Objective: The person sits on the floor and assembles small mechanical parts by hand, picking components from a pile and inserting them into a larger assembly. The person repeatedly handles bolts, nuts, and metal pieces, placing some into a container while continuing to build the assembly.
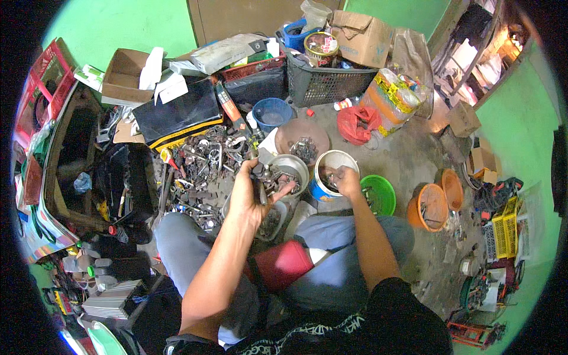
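My left hand is turned palm up and closed around several small dark metal parts. It is just left of a grey bowl with metal pieces inside. Reaching into the mouth of a white and blue bucket, my right hand has its fingers curled. What those fingers hold, if anything, is hidden. Behind the bowl lies a brown round tray with a small heap of metal bits. A clear container of small parts is below my left hand, between my legs.
Loose metal hardware covers the floor at left, beside a black box with a yellow stripe. To the right are a green bucket and an orange bucket. A dark crate, red plastic bag and blue bucket stand farther back.
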Available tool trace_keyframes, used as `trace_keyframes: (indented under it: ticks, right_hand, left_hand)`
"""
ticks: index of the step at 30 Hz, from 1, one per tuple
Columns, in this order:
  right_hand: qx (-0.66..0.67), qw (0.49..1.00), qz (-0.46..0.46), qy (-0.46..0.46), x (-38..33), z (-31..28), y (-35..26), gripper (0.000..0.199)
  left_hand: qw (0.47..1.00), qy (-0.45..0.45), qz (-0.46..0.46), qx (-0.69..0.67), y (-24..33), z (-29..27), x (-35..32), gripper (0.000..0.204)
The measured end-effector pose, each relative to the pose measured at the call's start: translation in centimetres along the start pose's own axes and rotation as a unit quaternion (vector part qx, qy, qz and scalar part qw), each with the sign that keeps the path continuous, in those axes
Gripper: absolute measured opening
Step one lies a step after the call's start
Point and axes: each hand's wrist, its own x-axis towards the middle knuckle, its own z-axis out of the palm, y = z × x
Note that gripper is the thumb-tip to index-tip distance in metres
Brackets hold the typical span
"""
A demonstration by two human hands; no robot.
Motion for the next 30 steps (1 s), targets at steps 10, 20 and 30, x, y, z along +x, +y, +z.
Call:
trace_keyframes:
  ticks: [10, 20, 30]
  right_hand:
    - [0.088, 0.995, -0.044, 0.021, -0.1, -0.3, -10.0, 0.026]
    - [0.213, 0.918, -0.335, -0.018, -8.3, -7.3, -26.0, 0.018]
    - [0.132, 0.911, -0.388, -0.051, -9.3, -6.3, -29.4, 0.021]
  left_hand:
    - [0.998, -0.021, 0.043, -0.047, 1.0, -0.2, -1.1, 0.037]
    - [0.992, -0.054, 0.115, -0.025, 3.5, -0.7, -4.7, 0.039]
    - [0.987, -0.085, 0.133, -0.002, 5.3, -2.8, -6.1, 0.044]
